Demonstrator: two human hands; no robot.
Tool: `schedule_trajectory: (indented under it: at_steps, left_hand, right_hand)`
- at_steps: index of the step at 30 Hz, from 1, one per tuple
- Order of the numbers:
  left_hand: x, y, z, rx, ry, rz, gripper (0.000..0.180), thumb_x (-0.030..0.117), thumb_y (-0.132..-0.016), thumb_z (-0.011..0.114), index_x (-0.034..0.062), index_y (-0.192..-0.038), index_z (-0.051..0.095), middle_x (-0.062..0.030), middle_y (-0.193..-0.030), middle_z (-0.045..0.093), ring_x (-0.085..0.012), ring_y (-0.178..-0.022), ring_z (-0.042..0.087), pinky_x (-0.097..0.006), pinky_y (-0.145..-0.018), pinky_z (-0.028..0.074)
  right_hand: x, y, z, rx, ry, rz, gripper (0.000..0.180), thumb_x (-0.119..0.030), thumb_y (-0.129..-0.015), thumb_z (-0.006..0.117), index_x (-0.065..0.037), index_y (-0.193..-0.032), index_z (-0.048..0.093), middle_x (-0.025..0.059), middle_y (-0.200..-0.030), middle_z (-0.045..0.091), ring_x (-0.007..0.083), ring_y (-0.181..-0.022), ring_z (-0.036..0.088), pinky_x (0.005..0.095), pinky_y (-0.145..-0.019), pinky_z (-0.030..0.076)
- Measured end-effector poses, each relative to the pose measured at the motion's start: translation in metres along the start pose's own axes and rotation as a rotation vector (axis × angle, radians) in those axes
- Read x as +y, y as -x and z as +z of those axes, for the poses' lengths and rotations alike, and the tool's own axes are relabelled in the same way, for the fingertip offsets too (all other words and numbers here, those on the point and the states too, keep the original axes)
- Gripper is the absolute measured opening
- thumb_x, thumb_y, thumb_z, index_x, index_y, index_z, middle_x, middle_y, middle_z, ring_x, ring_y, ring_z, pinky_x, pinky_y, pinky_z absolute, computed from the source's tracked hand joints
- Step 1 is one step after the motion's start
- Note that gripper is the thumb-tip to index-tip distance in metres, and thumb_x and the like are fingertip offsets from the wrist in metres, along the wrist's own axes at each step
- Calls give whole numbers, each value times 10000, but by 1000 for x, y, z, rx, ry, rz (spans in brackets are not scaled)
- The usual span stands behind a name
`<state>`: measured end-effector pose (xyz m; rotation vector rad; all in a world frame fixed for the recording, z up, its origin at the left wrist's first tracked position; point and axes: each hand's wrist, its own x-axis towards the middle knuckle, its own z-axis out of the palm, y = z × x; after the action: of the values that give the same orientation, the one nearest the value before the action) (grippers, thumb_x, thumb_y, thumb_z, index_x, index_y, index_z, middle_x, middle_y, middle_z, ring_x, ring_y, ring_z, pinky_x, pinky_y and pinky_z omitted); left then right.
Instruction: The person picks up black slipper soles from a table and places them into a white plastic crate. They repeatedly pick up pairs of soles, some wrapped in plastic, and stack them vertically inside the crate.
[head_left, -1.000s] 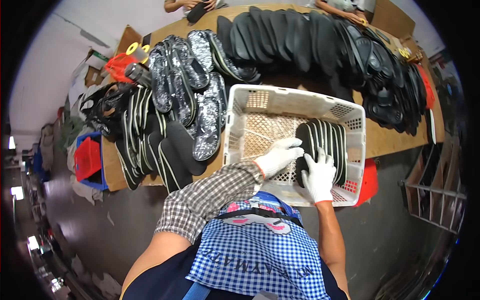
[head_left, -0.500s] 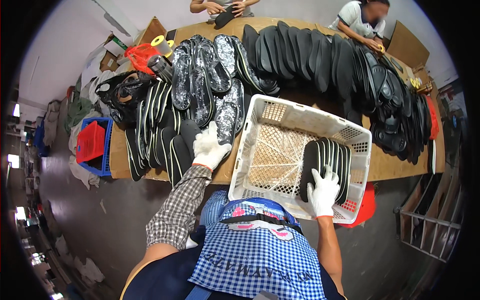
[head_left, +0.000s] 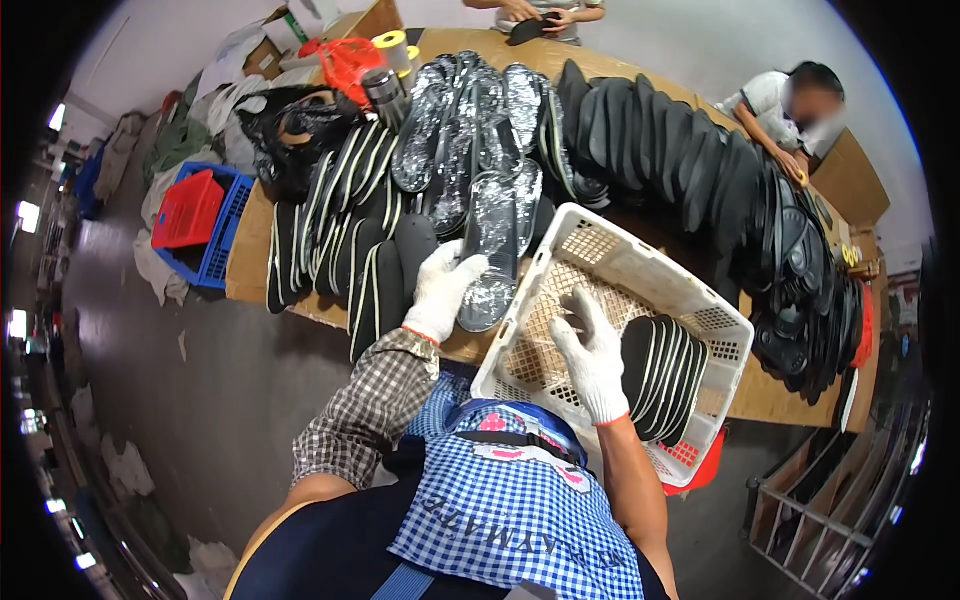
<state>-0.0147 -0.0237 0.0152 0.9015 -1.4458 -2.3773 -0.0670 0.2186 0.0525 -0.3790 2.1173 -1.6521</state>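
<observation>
My left hand [head_left: 440, 295], in a white glove, has its fingers closed over the left edge of a black shoe sole [head_left: 490, 235] in clear plastic wrap; its thumb is hidden. That sole lies among other wrapped soles [head_left: 430, 130]. Beside the same hand stand black soles with pale edge stripes [head_left: 375, 295]. My right hand [head_left: 590, 355], also gloved, hovers over a white plastic basket [head_left: 650, 260], fingers apart and holding nothing. In the basket's right part, a row of black soles with pale edges [head_left: 662, 380] stands on edge, just right of that hand.
A long row of black soles [head_left: 660, 140] curves along the brown table [head_left: 780, 398] to the right. A thermos [head_left: 384, 95], a black plastic bag [head_left: 300, 130] and a blue crate [head_left: 225, 235] are at left. Two people work across the table; a metal rack [head_left: 830, 520] stands at lower right.
My right hand has let go of the soles in the basket and moved left, fingers apart. My left hand has shifted onto the wrapped sole's edge. The view has turned, tilting the basket.
</observation>
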Motion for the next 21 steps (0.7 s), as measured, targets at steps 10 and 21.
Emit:
schedule_trajectory:
  at_steps: [10,21]
  left_hand:
    - [-5,40,-41,109,-238,154,438,157,-1016,769,-15,-1406,664,-88,-1288,743,-164,-1153,693,-328,-1031,560]
    - [-26,82,-192,534,-1081,-128,1041,481,-778,926,-28,-1572,486,-264,-1558,569,-395,-1443,561,-454,-1208,451]
  right_hand:
    - [-12,-76,80,-500,-118,164,402,-115,-972,742,-9,-1355,677,91,-1115,795,166,-954,725,347,-902,583]
    - [-10,-101,179,-425,928,-226,608,-285,-956,708,31,-1403,443,330,-1184,675,501,-989,741,560,-886,611]
